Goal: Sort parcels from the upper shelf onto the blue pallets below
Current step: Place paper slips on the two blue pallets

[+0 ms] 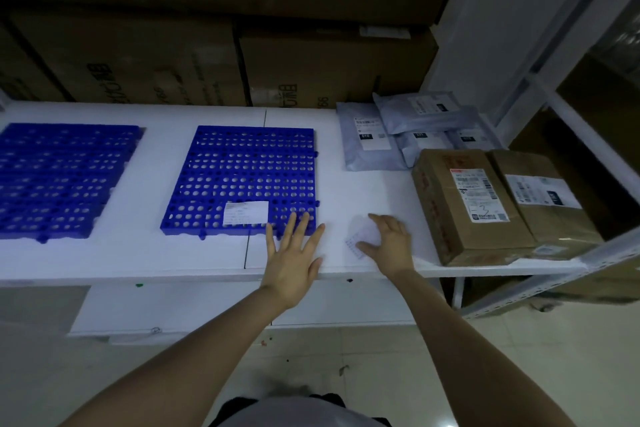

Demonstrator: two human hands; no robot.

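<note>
White shelf (pixel 367 191): left hand (pixel 292 258) splayed; right hand (pixel 389 243) on slip (pixel 360 236).

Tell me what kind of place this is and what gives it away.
Most likely a parcel sorting or storage room in a warehouse. Grey mailer bags and taped cardboard boxes with shipping labels sit on a white metal shelf, blue plastic pallets lie beside them, and large cartons are stacked behind.
</note>
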